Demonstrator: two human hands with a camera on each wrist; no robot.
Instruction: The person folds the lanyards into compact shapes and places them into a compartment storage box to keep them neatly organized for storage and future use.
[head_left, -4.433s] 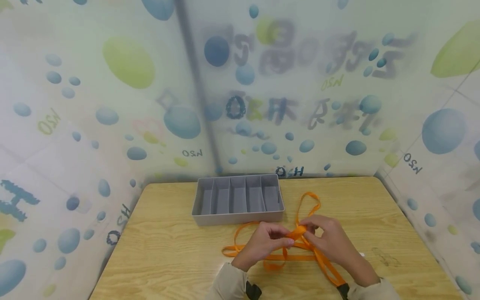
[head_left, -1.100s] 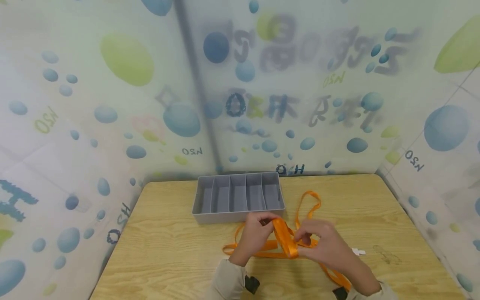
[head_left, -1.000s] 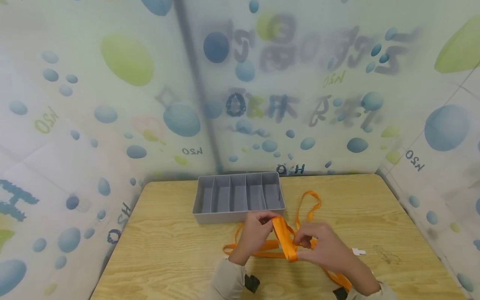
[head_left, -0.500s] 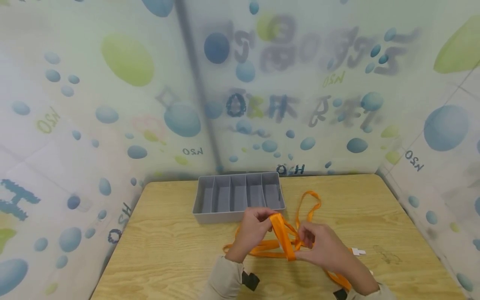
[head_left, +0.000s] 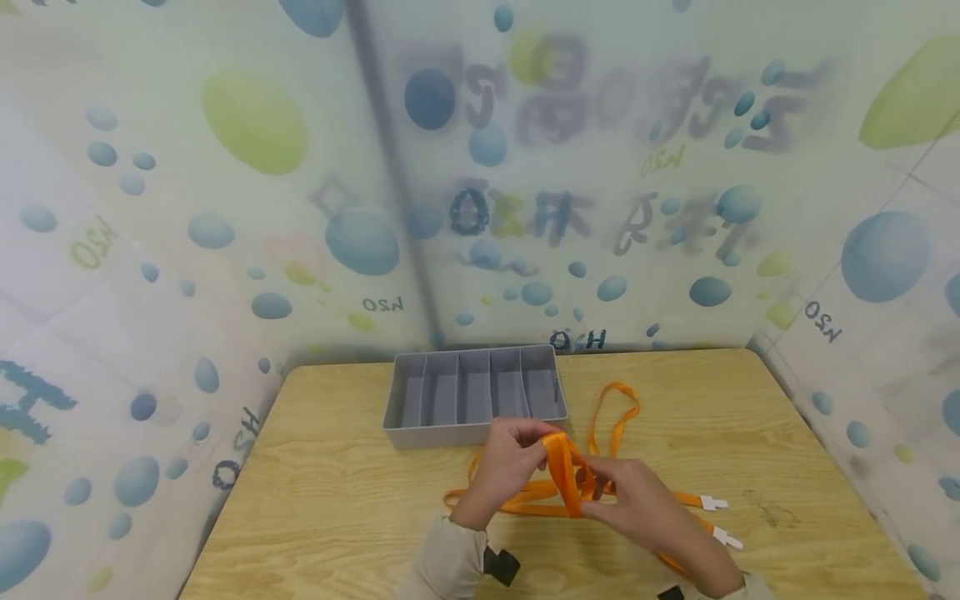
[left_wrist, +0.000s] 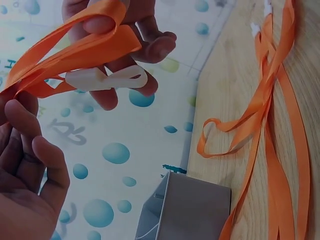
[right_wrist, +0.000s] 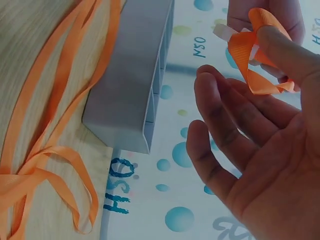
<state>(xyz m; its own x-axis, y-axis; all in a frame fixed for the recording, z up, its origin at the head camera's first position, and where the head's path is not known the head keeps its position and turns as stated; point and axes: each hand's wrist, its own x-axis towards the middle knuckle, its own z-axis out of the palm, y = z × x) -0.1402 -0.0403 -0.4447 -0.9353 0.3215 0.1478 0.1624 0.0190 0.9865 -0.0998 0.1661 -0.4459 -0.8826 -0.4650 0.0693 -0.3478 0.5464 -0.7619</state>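
A person's left hand [left_wrist: 32, 170] and right hand [left_wrist: 120, 30] hold a folded orange strap [left_wrist: 100, 48], a white clip [left_wrist: 90, 80] at the right fingers. More orange strapping [left_wrist: 270, 75] trails over a wooden bench [left_wrist: 310, 100] near a gray box [left_wrist: 195, 207].

The left hand [head_left: 508, 462] reaches forward and inward, its thumb and forefinger pinching and the other fingers loosely curled; the right hand [head_left: 641, 504] slants in to meet it, nearly level and just beside it. The right thumb stretches forward, while the forefinger seems to press against it from behind, partly hidden. Bare wrists lead back to the pale left sleeve [head_left: 450, 557] and right sleeve [head_left: 746, 590]
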